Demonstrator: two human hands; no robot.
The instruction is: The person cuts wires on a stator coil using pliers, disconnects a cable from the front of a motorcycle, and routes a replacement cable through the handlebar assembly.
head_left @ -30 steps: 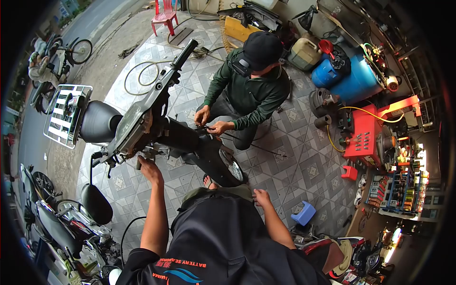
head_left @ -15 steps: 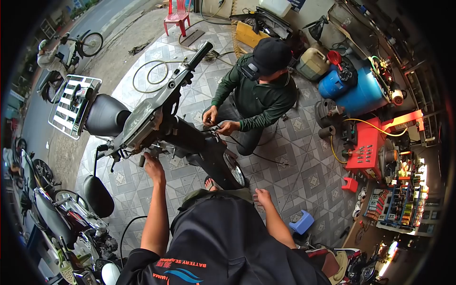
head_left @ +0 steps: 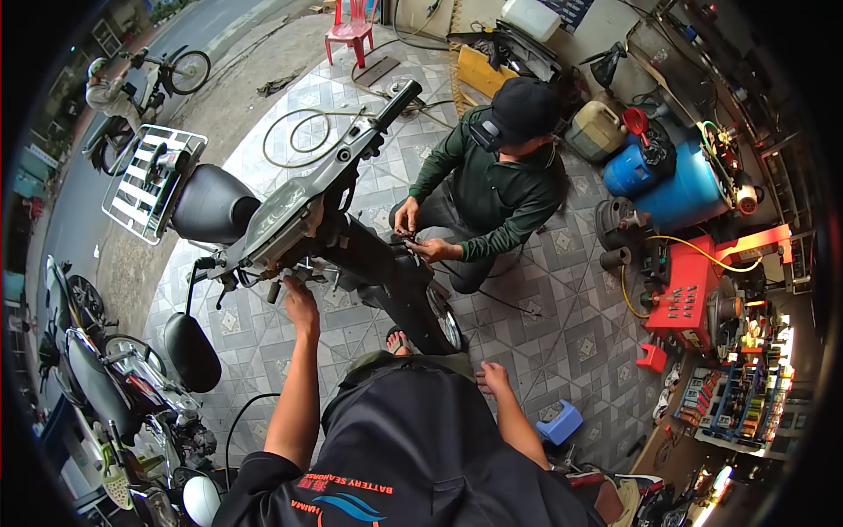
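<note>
In the head view, a grey-green motorbike (head_left: pixel 290 206) stands in front of me. My left hand (head_left: pixel 301 305) is raised under its handlebar, close to a dark handlebar grip (head_left: pixel 274 290). The fingers look closed together, and what they hold, if anything, is hidden against the bike. My right hand (head_left: pixel 493 379) hangs low beside my body, fingers loosely apart with nothing in them. A co-worker (head_left: pixel 514 193) in a dark green top crouches beyond the bike's front end, both hands at a thin dark cable (head_left: pixel 492 294) by the leg shield.
A red machine (head_left: pixel 680 294) with a yellow hose stands at right, near blue drums (head_left: pixel 680 189). A blue plastic stool (head_left: pixel 559 423) sits on the tiles. Other motorbikes (head_left: pixel 97 378) line the left. A red chair (head_left: pixel 349 33) and coiled hose (head_left: pixel 307 136) lie farther off.
My view has shifted, so most things sit farther right in the frame. The co-worker's hands have moved slightly closer together. On the road, the motorbike rider has advanced a little.
</note>
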